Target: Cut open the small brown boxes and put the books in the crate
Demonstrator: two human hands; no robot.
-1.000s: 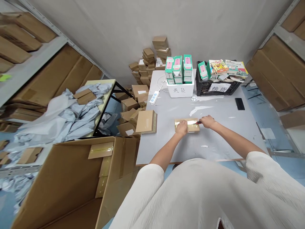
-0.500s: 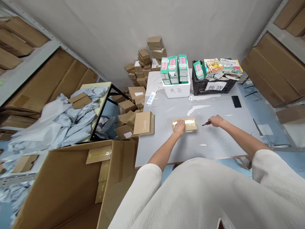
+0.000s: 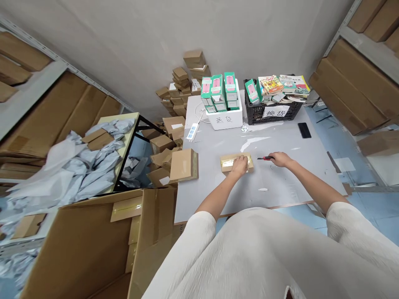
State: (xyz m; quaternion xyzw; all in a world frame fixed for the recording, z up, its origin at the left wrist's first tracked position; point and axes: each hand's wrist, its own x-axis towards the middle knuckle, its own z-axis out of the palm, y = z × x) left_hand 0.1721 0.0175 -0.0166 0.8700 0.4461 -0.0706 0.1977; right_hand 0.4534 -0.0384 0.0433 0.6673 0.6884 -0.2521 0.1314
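Observation:
A small brown carton (image 3: 227, 162) with shiny tape along its top lies on the grey table (image 3: 212, 191). Resting on the carton's top, toward its right part, is my left hand (image 3: 240, 165), fingers bent and close together against it. Just right of the carton, my right hand (image 3: 279, 159) is closed round the handle of a red and black cutter (image 3: 267, 158). The cutter's tip points left at the carton without touching it.
At the table's back stand a white bin (image 3: 223, 121) of green boxes and a black crate (image 3: 274, 114) of books. A phone (image 3: 304, 130) lies right, a power strip (image 3: 193, 132) and carton (image 3: 183, 165) left. A big open box (image 3: 93, 245) stands lower left.
My left hand has slid right along the carton, nearer its right end. The cutter in my right hand is nearer the carton and points more level. The view has shifted slightly.

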